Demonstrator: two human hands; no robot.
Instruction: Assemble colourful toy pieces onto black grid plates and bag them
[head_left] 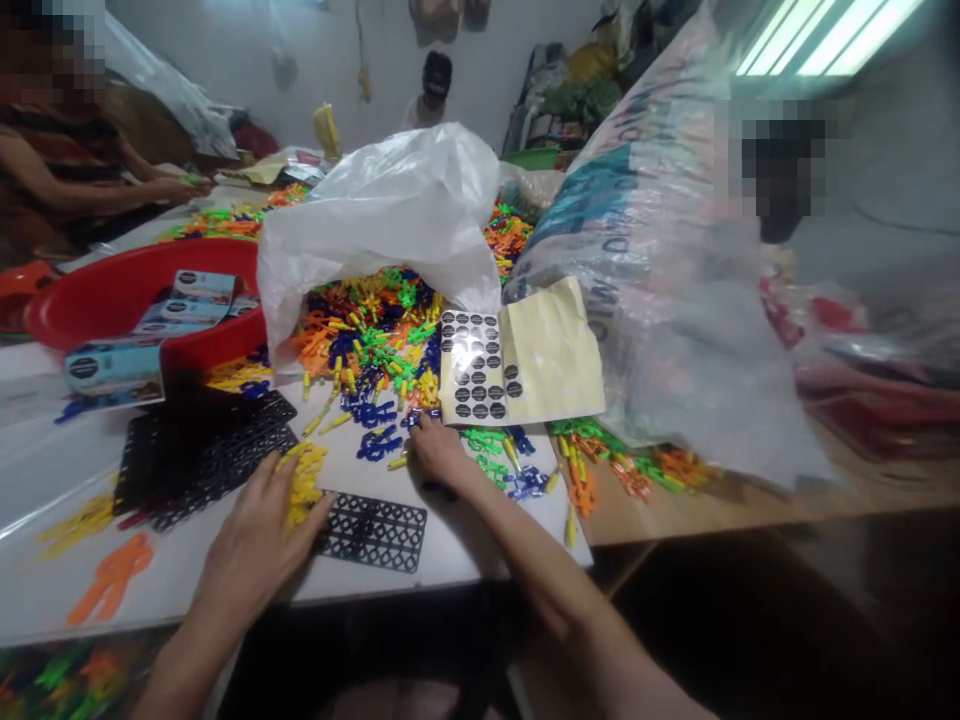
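Observation:
My left hand (259, 525) is curved around a yellow plastic figure (306, 475), its thumb on one side and its fingers on the other. By the thumb lies a small black plastic grid (375, 530). Farther right, my right hand (439, 452) reaches to the edge of the pile, fingers closed on a dark blue plastic figure (422, 418) that they partly cover. Just behind that hand, a sheet of round black stickers (472, 365) leans with its pale yellow backing (555, 350). More blue figures (379, 440) lie loose between the hands.
Multicoloured plastic figures (375, 330) spill from a white plastic bag (382, 220). A red basin (210, 255) holds printed cards, left of the bag. Black grids (210, 450) are stacked at left; an orange figure (112, 578) lies near the front edge. A large clear sack (645, 260) stands right. Other people sit around.

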